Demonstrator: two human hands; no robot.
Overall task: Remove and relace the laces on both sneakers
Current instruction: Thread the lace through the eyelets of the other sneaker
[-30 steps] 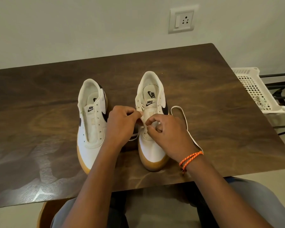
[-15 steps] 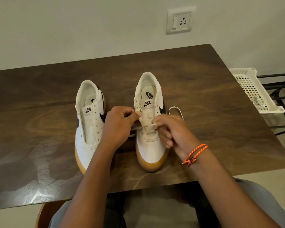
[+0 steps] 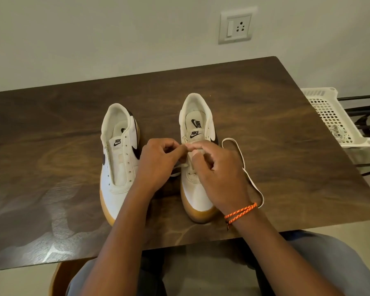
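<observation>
A dark wood-grain table (image 3: pixel 265 116) is being used as the work surface, set against a pale wall carrying a switch-and-socket plate (image 3: pixel 235 28). A white perforated plastic basket (image 3: pixel 333 118) is being kept on a dark metal rack just beyond the table's right edge.

Two white Nike sneakers with gum soles are being stood side by side on the table, toes pointed toward the person. The left sneaker (image 3: pixel 118 165) is being left without a lace, its eyelets bare and its tongue exposed. The right sneaker (image 3: pixel 198 189) is being worked on over its eyelets.

The left hand (image 3: pixel 156 165) is being held beside that shoe's inner edge, its thumb and forefinger pinched on the white lace (image 3: pixel 241 159), the other fingers curled in. The right hand (image 3: pixel 214 171) is being held over the tongue, its fingertips pinched on the same lace where the two hands meet. The slack of the lace is being trailed in a loop on the table to the right of the shoe, passing behind the right wrist. An orange cord bracelet (image 3: pixel 240 212) is being worn on that wrist.
</observation>
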